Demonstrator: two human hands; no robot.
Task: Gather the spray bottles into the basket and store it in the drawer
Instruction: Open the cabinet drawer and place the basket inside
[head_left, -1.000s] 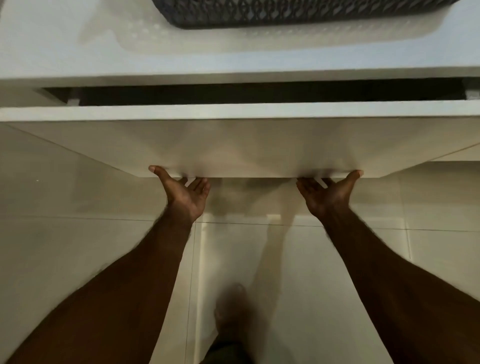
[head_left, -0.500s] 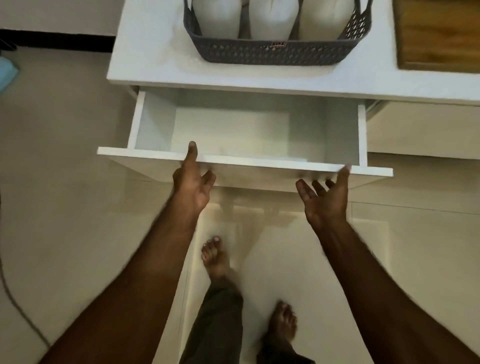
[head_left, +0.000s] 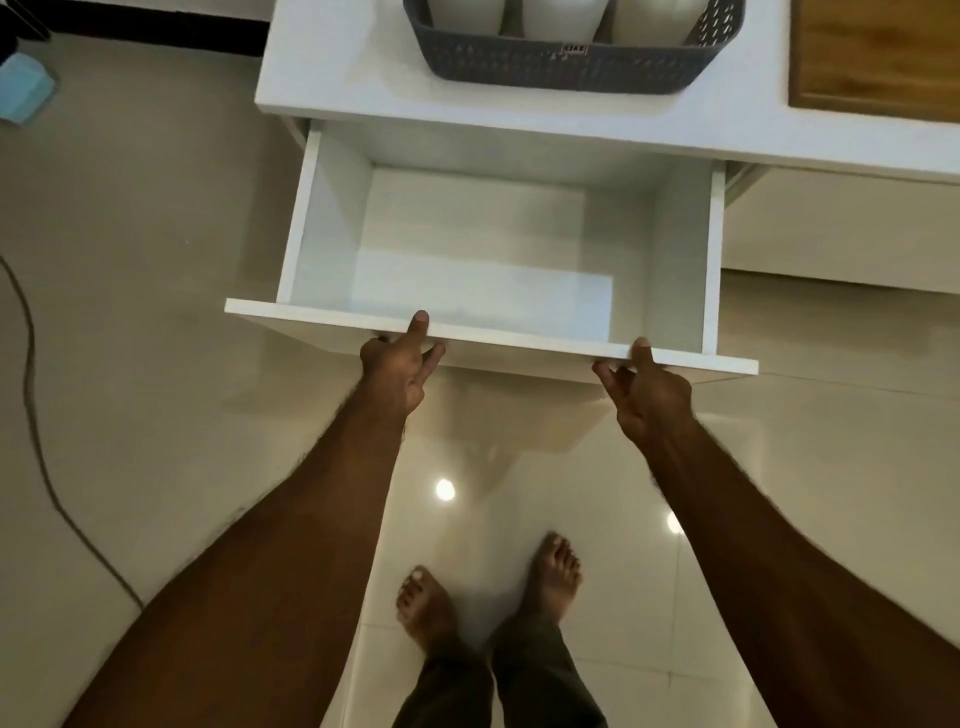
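The white drawer (head_left: 498, 249) stands pulled well out from under the white counter (head_left: 337, 78), its inside bare and lit in a pale patch on the bottom. The left hand (head_left: 400, 369) grasps the drawer's front panel near the middle, thumb laid over the top edge and the fingers curled underneath it. The right hand (head_left: 649, 389) grasps the same panel further to the right, thumb on the top edge and the fingers bent below against the panel's face. Both forearms reach forward from the bottom corners of the view. On the counter, directly behind the open drawer, sits the grey woven basket (head_left: 566, 65), and inside it stand the white spray bottles (head_left: 561, 18), three bodies side by side; their tops are cut off by the frame. To the right of the basket, well apart from it, a wooden board (head_left: 878, 57) lies on the counter. Two bare feet (head_left: 556, 571) stand on the glossy tiled floor (head_left: 156, 260) below the drawer. A dark cable (head_left: 36, 415) trails across the floor on the left, and a light blue object (head_left: 23, 88), too blurred to identify, lies near the upper left corner.
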